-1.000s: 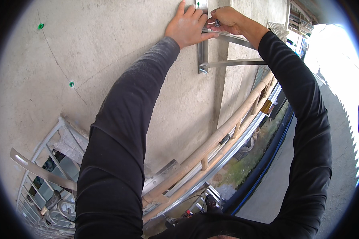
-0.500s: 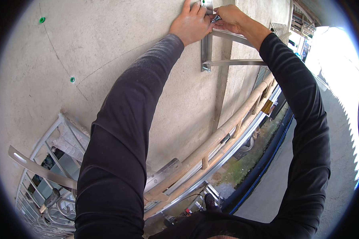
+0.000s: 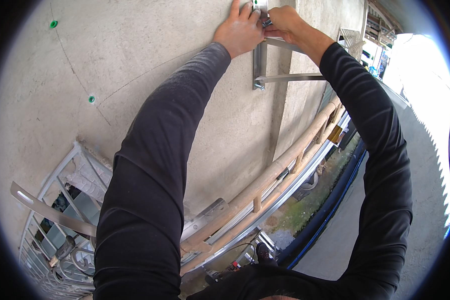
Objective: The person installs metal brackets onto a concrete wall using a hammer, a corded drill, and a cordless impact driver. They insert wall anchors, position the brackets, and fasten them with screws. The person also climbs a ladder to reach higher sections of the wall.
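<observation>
At the top, a metal L-shaped bracket [image 3: 257, 65] stands upright against the concrete wall, with an arm reaching out to the right. My left hand [image 3: 239, 31] lies on the wall and the bracket's upper part, fingers stretched out and somewhat apart. Right beside it, my right hand [image 3: 286, 25] is closed, pinching a small metal bolt [image 3: 267, 23] at the bracket. Part of the bolt is hidden by the fingers. Above them, a green plug [image 3: 256, 2] shows at the bracket's top plate. Near the bracket's lower end, another bolt [image 3: 259, 87] sticks out.
Green wall plugs [image 3: 91, 99] and drawn lines mark the wall at left. Below runs a bamboo ladder [image 3: 265, 191] beside metal rails. A white metal grille [image 3: 87, 162], a flat slotted metal bar [image 3: 52, 212] and a hammer [image 3: 62, 251] are at lower left. A dark pipe [image 3: 330, 210] crosses the ground.
My right hand and forearm have shifted slightly left, closer to my left hand, and less of the bolt shows. My left hand has barely moved.
</observation>
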Demonstrator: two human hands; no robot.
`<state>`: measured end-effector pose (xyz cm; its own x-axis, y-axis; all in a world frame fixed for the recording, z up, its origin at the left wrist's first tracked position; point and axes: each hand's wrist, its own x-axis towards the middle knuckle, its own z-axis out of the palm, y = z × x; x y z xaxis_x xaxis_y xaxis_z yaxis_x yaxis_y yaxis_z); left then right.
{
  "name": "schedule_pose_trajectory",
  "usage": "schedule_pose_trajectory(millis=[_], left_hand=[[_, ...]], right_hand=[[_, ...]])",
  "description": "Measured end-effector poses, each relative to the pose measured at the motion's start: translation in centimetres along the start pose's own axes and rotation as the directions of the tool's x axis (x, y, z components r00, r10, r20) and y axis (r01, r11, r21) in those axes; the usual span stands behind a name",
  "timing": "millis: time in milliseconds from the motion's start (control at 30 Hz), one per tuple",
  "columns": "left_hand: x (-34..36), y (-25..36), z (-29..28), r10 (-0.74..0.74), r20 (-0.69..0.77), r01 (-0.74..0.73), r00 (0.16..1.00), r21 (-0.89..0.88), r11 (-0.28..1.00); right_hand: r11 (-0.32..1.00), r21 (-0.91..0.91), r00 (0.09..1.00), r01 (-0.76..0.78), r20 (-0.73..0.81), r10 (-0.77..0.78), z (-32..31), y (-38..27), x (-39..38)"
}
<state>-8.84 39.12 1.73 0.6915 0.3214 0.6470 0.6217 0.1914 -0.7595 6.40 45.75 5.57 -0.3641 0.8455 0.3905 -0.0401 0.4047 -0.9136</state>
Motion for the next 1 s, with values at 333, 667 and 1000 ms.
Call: schedule_pose_trajectory(millis=[333,667,1000], left_hand=[[-0.2,0.2,0.7,-0.022,-0.053,0.026,0.998,0.076,0.997],[-0.1,0.1,0.4,-0.008,-0.002,0.008,1.000,0.055,0.998],[0.1,0.2,-0.5,-0.043,0.028,0.044,0.999,-0.026,0.999]], right_hand=[[0.461,-0.558,0.484,0.690,-0.118,-0.867,-0.3,0.6,0.7],[0.215,-0.791,0.744,0.572,0.391,-0.543,-4.5,1.4,0.6],[0.348,-0.780,0.710,0.521,0.169,-0.684,-7.0,-2.5,1.5]])
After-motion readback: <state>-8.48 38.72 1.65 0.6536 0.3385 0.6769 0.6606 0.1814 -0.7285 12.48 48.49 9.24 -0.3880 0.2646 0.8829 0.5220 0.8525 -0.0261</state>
